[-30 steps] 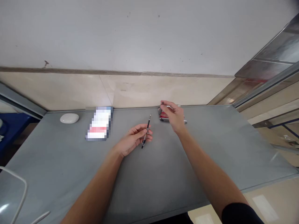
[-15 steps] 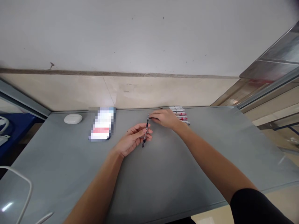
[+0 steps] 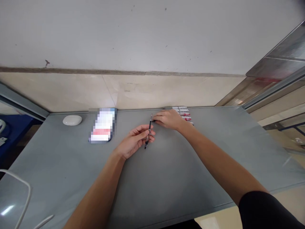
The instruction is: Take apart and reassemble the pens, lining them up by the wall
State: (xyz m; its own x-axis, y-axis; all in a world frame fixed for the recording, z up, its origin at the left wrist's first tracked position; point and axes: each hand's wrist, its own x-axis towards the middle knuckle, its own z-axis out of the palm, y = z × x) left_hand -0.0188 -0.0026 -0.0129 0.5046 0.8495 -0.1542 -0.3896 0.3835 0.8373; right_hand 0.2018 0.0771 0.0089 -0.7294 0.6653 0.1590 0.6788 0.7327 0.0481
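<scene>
My left hand (image 3: pixel 132 142) grips a slim pen (image 3: pixel 150 126) with clear and black parts between thumb and fingers. The pen stands at a slant, its thin end pointing toward the wall. Just to its right, my right hand (image 3: pixel 170 119) is palm down with its fingers drawn together. A small dark piece (image 3: pixel 153 121) shows at those fingertips, too small to name. Several pens (image 3: pixel 180 108) with white and red parts lie side by side in a row, partly covered by my right hand and wrist.
A grey tabletop (image 3: pixel 171 178) runs up to a tiled wall (image 3: pixel 152 90). At the left lie a phone (image 3: pixel 103 125) with a blurred screen and a white rounded case or mouse (image 3: pixel 72 120). A white cable (image 3: pixel 29 190) curves over the lower left.
The view has shifted slightly, so everything sits a little higher and further left. Both hands keep nearly the same pose, with the pen still in my left hand.
</scene>
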